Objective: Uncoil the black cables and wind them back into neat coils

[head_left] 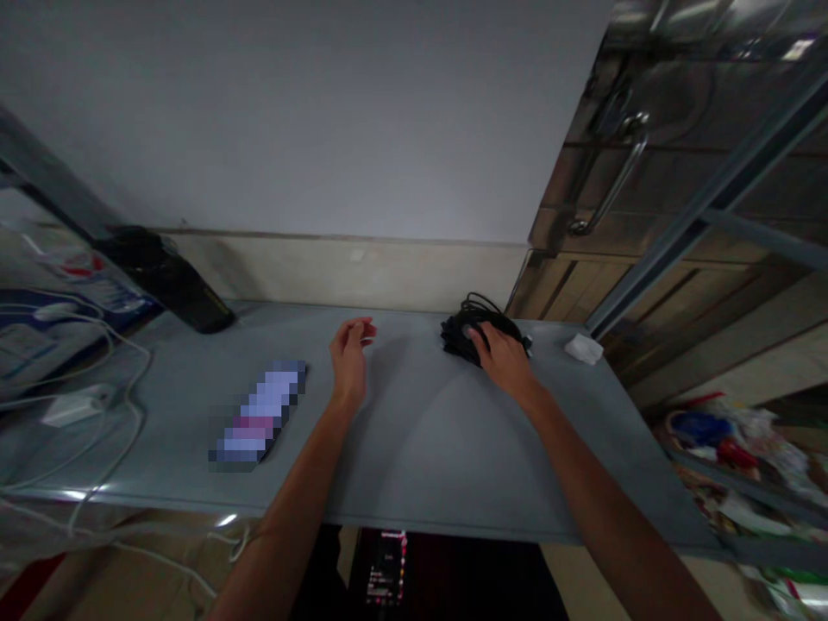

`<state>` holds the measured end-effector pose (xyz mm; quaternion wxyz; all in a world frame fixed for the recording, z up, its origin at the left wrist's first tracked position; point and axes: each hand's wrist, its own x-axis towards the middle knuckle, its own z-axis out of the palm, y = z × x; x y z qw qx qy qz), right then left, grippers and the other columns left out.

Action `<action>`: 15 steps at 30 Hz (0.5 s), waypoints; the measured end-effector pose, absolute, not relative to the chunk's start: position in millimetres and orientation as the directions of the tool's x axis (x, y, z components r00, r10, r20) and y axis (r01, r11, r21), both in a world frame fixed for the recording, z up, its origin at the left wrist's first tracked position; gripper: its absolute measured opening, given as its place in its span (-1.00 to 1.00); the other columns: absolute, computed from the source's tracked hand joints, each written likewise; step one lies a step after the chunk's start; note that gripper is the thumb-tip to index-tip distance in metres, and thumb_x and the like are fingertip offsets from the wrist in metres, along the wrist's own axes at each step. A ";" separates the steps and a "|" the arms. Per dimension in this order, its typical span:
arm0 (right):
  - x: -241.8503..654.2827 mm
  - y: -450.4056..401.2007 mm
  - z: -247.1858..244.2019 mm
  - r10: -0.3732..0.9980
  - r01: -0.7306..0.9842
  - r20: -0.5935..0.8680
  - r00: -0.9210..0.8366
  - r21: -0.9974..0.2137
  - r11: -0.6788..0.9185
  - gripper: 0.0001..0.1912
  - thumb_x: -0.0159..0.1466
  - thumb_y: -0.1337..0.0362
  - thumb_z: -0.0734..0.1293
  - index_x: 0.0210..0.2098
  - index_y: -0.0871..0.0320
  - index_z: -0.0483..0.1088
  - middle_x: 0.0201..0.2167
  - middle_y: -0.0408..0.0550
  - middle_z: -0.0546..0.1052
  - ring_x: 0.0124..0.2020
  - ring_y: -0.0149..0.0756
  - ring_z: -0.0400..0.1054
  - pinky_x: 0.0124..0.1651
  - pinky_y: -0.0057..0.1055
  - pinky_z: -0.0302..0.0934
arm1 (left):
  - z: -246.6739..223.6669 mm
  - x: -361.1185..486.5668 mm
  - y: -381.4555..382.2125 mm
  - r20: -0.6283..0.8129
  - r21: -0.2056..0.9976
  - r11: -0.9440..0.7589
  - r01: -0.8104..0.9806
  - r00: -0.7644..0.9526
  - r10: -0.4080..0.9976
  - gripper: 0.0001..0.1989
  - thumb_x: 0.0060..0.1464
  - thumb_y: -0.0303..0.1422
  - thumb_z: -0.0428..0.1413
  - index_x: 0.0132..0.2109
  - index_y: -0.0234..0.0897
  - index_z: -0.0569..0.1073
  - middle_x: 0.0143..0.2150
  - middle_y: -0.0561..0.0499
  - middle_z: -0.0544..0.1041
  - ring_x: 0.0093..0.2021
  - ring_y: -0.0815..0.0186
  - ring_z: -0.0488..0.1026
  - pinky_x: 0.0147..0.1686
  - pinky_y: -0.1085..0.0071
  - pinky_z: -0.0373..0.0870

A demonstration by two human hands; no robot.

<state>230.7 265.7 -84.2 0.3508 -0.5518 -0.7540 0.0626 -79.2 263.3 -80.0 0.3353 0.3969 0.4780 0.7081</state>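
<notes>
Grey desk [420, 457] as clock face: phone [264, 414] at 9; left hand [350, 349] near 12, fingers loosely curled, slightly apart; right hand [506, 355] at 2, laid over black cable bundle [458, 341], grip cannot tell; dark bottle [178, 280] beyond, at 10

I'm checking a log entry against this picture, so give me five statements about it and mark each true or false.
1. The right hand is on the black cable bundle. True.
2. The left hand is touching the phone on the grey table. False: the left hand is apart from the phone, which lies to its left.
3. A small white piece lies to the right of the black cable bundle. True.
4. The tall dark object is at the right end of the grey table. False: it is toward the left end, near the wall.
5. A white block lies left of the phone. True.
</notes>
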 end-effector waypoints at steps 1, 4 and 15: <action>231.6 265.7 -80.1 0.879 0.764 0.466 -0.098 -0.531 0.367 -0.25 0.61 -0.36 -0.05 -0.09 0.05 0.50 -0.17 0.14 0.70 -0.15 0.05 0.62 0.03 -0.07 0.46 | -80.7 -79.2 263.3 0.245 0.944 -0.319 -0.091 -0.457 0.855 -0.68 0.24 -0.03 0.25 -0.12 -0.18 0.67 -0.19 -0.06 0.65 -0.14 0.19 0.60 -0.09 0.28 0.44; 235.1 264.8 -58.6 0.866 0.633 0.492 0.090 -0.699 0.332 -0.27 0.57 -0.43 -0.01 -0.19 0.02 0.39 -0.35 0.04 0.64 -0.32 -0.05 0.56 -0.08 -0.12 0.44 | -82.4 -79.1 263.5 0.254 0.945 -0.318 -0.072 -0.451 0.856 -0.67 0.26 -0.01 0.25 -0.12 -0.18 0.68 -0.19 -0.06 0.65 -0.15 0.19 0.60 -0.09 0.27 0.44; 212.6 250.0 101.2 0.587 0.385 0.725 0.360 -0.688 0.615 -0.35 0.60 -0.41 0.04 -0.27 -0.03 0.27 -0.51 -0.20 0.22 -0.57 -0.31 0.15 -0.49 -0.31 0.06 | -69.4 -71.1 256.2 0.272 0.931 -0.329 -0.159 -0.297 0.915 -0.61 0.30 0.05 0.32 -0.07 -0.20 0.69 -0.27 -0.04 0.60 -0.26 0.23 0.53 -0.26 0.30 0.39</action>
